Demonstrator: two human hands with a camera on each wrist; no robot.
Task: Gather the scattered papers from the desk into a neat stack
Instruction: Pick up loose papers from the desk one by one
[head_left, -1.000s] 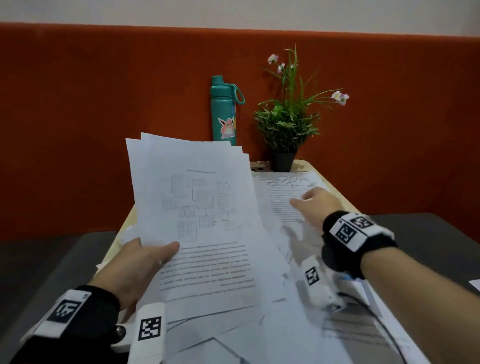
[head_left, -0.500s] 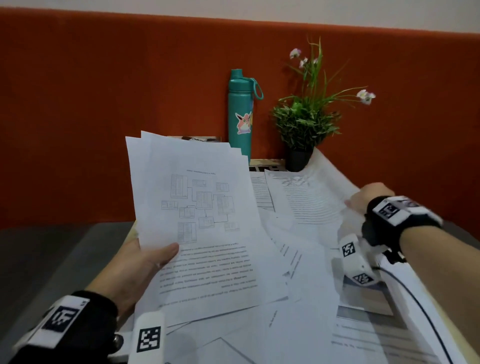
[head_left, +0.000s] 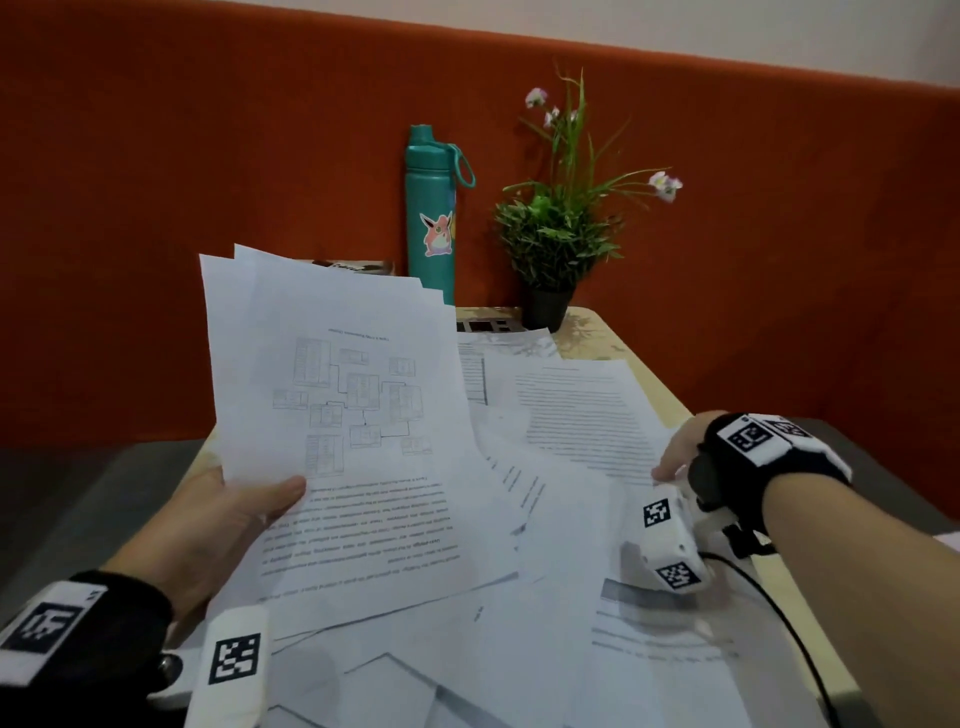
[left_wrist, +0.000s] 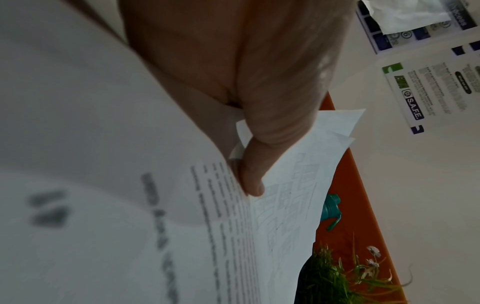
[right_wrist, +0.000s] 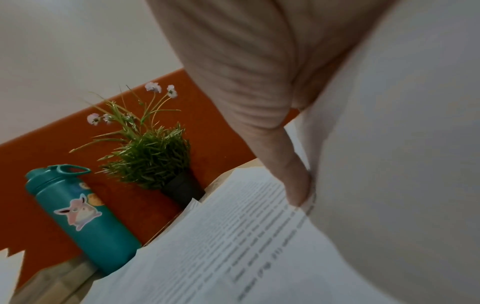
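My left hand grips a fanned bundle of printed sheets, held tilted above the desk, thumb on top; the top sheet shows a diagram and text. The left wrist view shows the thumb pressing those sheets. My right hand pinches the right edge of a text page at the desk's right side, thumb over the edge. In the right wrist view, the thumb lies on that page, which curls up beside it. Several more loose papers lie overlapping on the desk.
A teal water bottle and a potted plant stand at the desk's far edge against an orange backrest. The pale desk drops off at its right edge. A black cable runs from my right wrist.
My right hand moved from the middle of the far page to its right edge, drew back towards me and took hold of it. The left hand kept its bundle still.
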